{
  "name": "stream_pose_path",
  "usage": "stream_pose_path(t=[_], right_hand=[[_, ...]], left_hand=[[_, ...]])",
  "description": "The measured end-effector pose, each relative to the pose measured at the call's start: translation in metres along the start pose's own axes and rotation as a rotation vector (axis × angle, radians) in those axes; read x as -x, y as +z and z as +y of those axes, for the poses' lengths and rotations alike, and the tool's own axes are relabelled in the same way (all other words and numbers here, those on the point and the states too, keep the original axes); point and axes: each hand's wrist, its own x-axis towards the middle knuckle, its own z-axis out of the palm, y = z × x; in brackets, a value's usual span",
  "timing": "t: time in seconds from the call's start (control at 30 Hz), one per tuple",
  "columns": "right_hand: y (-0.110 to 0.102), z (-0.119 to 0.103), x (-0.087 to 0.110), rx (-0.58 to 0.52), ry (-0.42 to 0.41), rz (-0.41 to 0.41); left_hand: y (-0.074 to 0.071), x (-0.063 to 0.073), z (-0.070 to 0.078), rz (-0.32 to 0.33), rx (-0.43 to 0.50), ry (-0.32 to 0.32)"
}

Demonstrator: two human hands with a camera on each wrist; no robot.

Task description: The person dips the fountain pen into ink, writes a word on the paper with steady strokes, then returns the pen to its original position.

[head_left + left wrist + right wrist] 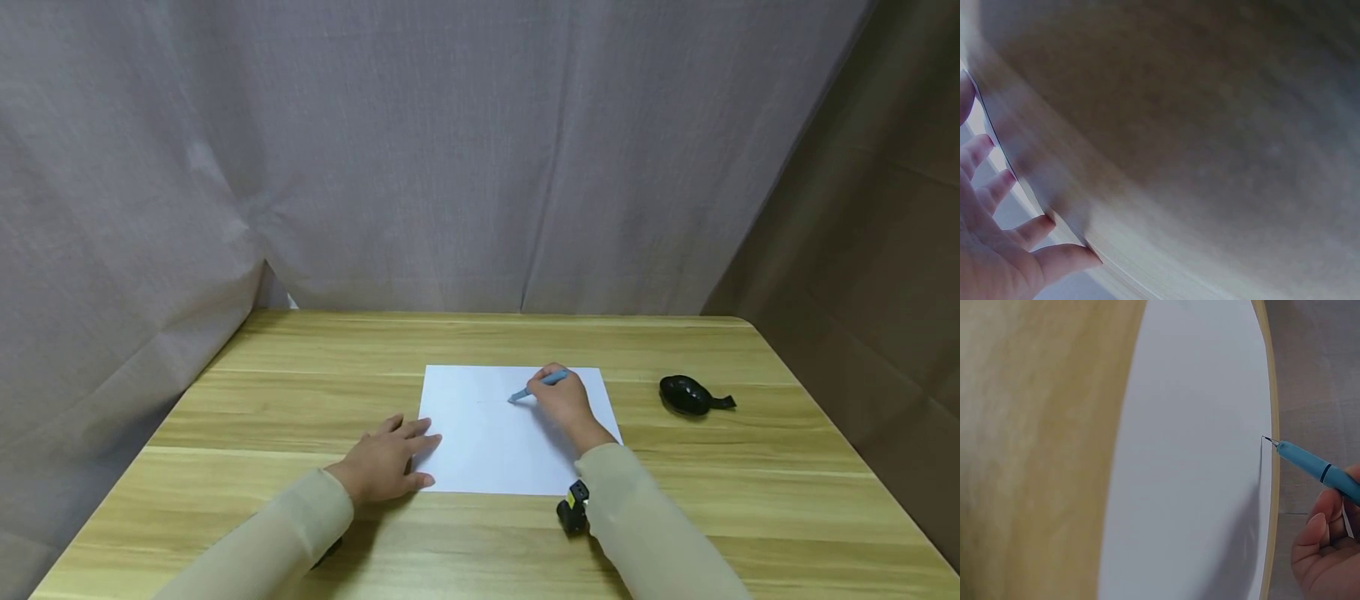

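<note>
Pale wood grain covers the table [225, 450], with open room left of the left hand [386, 462]. That hand is spread, fingers apart, its fingertips on the left edge of the paper [480, 450] and gripping nothing. The sheet should be light and limp, quick to slide or crease, so flat pressure at its border suits it best. Over the sheet's upper right half, the right hand [566, 404] pinches a blue pen [1305, 462], fingers curled round the barrel, its tip at the paper. The pen is probably light, stiff and smooth, with a fragile point, best held on the barrel. Farther right, a black object [685, 395] lies well apart, between paper and table edge.
</note>
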Motion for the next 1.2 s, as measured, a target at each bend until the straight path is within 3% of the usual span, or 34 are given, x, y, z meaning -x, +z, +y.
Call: stream_pose_path(t=[1.2], right_hand=[[-0.028, 0.009, -0.001, 0.019, 0.009, 0.028]], left_hand=[[0.001, 0.0, -0.001, -0.004, -0.01, -0.006]])
